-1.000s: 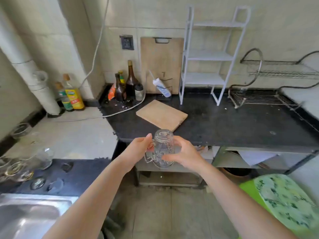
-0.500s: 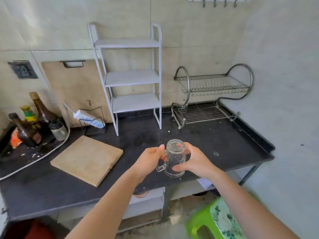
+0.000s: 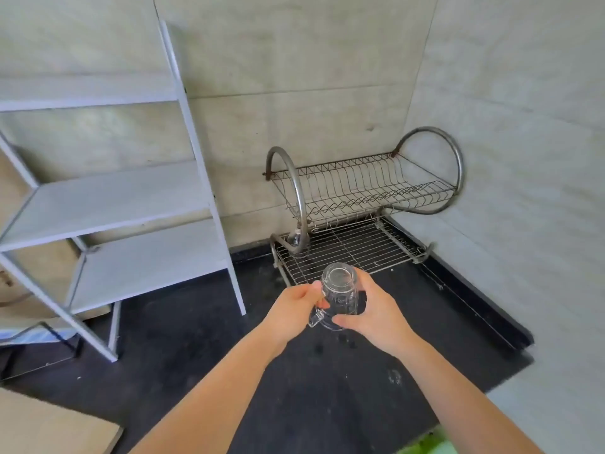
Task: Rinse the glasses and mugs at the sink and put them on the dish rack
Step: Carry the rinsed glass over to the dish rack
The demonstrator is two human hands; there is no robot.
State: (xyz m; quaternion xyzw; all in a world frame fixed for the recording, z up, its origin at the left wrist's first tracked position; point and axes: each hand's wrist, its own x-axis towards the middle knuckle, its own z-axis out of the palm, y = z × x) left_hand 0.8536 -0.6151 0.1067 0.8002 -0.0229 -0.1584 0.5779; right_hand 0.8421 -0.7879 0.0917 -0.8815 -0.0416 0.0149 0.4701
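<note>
A clear glass mug (image 3: 339,298) is held upside down, base up, between both hands above the black counter. My left hand (image 3: 289,309) grips it at the handle side, and my right hand (image 3: 376,314) wraps its body from the right. Just beyond the mug stands the two-tier metal dish rack (image 3: 360,244) in the back right corner; both its wire tiers hold nothing. The mug hovers just in front of the lower tier's front edge.
A white three-shelf stand (image 3: 131,204) stands on the black counter (image 3: 294,388) to the left of the rack. A wooden cutting board (image 3: 49,427) lies at the bottom left. Tiled walls close in behind and on the right. A green stool (image 3: 425,445) peeks in at the bottom.
The view has swung right from the sink side to the rack corner. Both hands have carried the mug forward, and the rack is now much closer.
</note>
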